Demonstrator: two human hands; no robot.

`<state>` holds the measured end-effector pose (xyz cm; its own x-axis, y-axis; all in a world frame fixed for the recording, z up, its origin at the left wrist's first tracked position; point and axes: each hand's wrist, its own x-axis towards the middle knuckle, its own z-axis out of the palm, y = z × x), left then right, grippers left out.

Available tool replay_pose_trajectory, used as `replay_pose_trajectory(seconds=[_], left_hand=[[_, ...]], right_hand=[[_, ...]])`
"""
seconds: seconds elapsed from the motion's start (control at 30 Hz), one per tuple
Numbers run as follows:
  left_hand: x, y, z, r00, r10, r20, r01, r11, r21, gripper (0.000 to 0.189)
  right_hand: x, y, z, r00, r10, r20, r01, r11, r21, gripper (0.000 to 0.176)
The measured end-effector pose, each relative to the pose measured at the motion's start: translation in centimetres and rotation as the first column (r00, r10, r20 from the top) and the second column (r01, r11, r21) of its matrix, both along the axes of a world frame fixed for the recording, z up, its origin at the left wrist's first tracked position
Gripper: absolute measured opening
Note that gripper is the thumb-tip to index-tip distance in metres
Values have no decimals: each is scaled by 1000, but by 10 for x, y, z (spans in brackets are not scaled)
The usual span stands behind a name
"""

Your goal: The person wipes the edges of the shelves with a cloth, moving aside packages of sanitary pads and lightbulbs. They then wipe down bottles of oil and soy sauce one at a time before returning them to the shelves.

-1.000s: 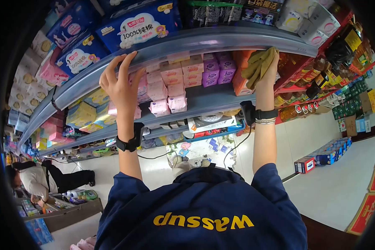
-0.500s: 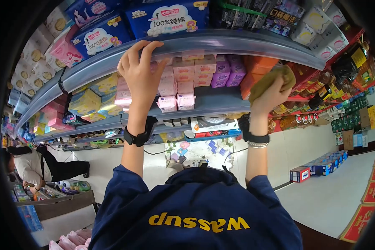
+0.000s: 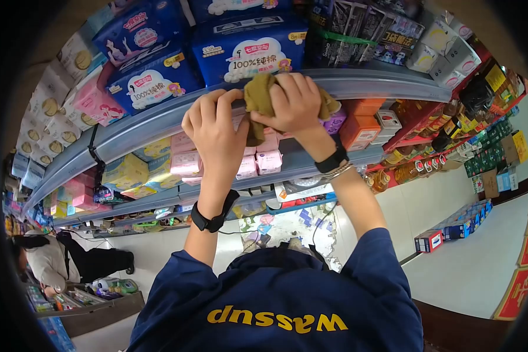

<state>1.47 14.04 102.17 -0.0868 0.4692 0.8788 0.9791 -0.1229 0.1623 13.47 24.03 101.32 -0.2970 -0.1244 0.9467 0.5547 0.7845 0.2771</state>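
Observation:
My right hand (image 3: 293, 104) is closed around an olive-green cloth (image 3: 259, 100), which lies against the front edge of the grey shelf (image 3: 358, 85). Close beside it, my left hand (image 3: 216, 126) rests with curled fingers over the same shelf edge, its fingertips near the cloth. Blue packs (image 3: 249, 53) stand on the shelf just above both hands. Small pink packs (image 3: 268, 161) show on the shelf below, partly hidden by my hands and the cloth.
Orange boxes (image 3: 359, 130) and bottles (image 3: 405, 171) line the shelves at the right. Yellow packs (image 3: 123, 170) sit at the lower left. Another person (image 3: 50, 261) in a light top is at the far left. Blue boxes (image 3: 455, 229) stand on the floor at the right.
My right hand has moved left with the cloth, from in front of the orange boxes to beside my left hand. The left hand has shifted slightly right and down in the view.

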Motion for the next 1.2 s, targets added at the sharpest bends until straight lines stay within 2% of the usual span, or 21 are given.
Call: replay_pose_trajectory(seconds=[0.07, 0.17, 0.3, 0.43, 0.5, 0.53, 0.57, 0.6, 0.63, 0.7, 0.77, 0.8, 0.83, 0.9, 0.97, 1.0, 1.03, 1.1, 1.13, 1.17, 1.2], left_hand=[[-2, 2, -3, 1000, -7, 8, 7, 1000, 2, 41], [-2, 2, -3, 1000, -19, 16, 19, 1000, 7, 41], [-3, 1, -1, 999, -33, 20, 33, 999, 2, 40], [-7, -1, -1, 998, -51, 33, 52, 999, -14, 39], [-12, -1, 1, 993, -118, 18, 119, 993, -11, 39], [-12, -4, 3, 990, -136, 26, 137, 990, -26, 38], [-15, -8, 6, 990, -140, 32, 141, 990, -30, 38], [-19, -12, 8, 956, -267, 124, 270, 963, -12, 35], [-25, -17, 12, 899, -386, 208, 391, 920, 19, 33], [-44, -35, 14, 890, -402, 216, 407, 913, 24, 33], [-76, -52, 11, 937, -311, 159, 313, 950, 12, 33], [-93, -59, 11, 965, -236, 116, 236, 972, 18, 34], [-110, -64, 11, 984, -160, 74, 158, 987, 29, 34], [-141, -73, 13, 997, -69, 27, 68, 997, 33, 36], [-166, -81, 14, 997, 59, -55, -60, 998, -17, 41], [-175, -84, 13, 996, 72, -50, -74, 997, -30, 44], [-182, -86, 13, 996, 73, -55, -75, 997, -28, 44], [-194, -91, 12, 990, 68, -123, -78, 993, -84, 46], [-197, -92, 12, 986, 73, -148, -86, 993, -82, 45], [-199, -92, 11, 986, 73, -149, -86, 993, -81, 45], [-202, -91, 11, 985, 54, -161, -66, 995, -69, 43]], right_hand=[[17, 9, -3, 995, -25, 95, 22, 999, 35, 60], [52, 25, -3, 988, -119, 94, 109, 988, 109, 52], [116, 62, -16, 978, -201, 63, 188, 967, 170, 64], [193, 101, -36, 958, -273, 92, 276, 961, -30, 72], [194, 86, -25, 968, -219, -119, 190, 957, -217, 66], [190, 83, -17, 969, -220, -114, 192, 957, -219, 66], [186, 78, -10, 914, -212, -347, 119, 956, -268, 60], [183, 72, -6, 801, -209, -561, 38, 953, -300, 54], [188, 70, -4, 800, -215, -560, 42, 952, -305, 54], [200, 66, -3, 659, -206, -723, 93, 977, -193, 44], [179, 35, 3, 496, -121, -860, -11, 989, -146, 45], [175, 25, 3, 313, -298, -902, 8, 950, -311, 44], [153, 2, 16, 165, -184, -969, -286, 931, -225, 39], [128, -22, 11, 123, -190, -974, -372, 901, -223, 40], [109, -32, -6, 198, -201, -959, -394, 880, -266, 41], [99, -38, -14, 271, -210, -940, -406, 860, -309, 42], [84, -44, -15, 266, -208, -941, -408, 860, -306, 42], [47, -58, -18, 378, -420, -825, -231, 820, -524, 44], [30, -63, -18, 379, -303, -874, -372, 815, -444, 44], [16, -66, -20, 378, -303, -875, -372, 816, -443, 44], [2, -69, -25, 460, -279, -843, -314, 837, -449, 44]])
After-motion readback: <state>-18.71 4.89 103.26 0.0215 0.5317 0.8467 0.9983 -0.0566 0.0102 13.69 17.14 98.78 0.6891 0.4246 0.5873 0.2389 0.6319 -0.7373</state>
